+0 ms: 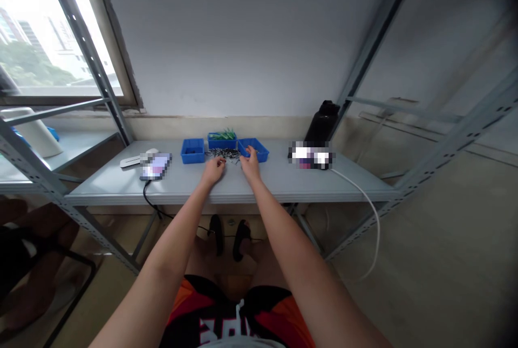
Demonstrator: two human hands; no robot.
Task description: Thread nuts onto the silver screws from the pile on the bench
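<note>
My left hand (213, 170) rests at the near left edge of a pile of small dark and silvery pieces (223, 152). Its fingers are curled together, and anything between them is too small to make out. At the pile's right end, my right hand (251, 165) has its fingers apart, the fingertips over the near left rim of a blue tray (261, 157). No held piece is visible in it. Another blue tray (193, 158) with something dark inside stands left of the pile. Behind the pile, a third blue tray (222, 143) holds green strip-like pieces (225, 134).
A phone (156, 166) with a black cable and a white object (131, 162) lie at the left. To the right are a black bottle (322, 124) and a device (311, 155) with a white cable. Metal rack posts (380, 40) flank the shelf; a person's legs (44, 261) show lower left.
</note>
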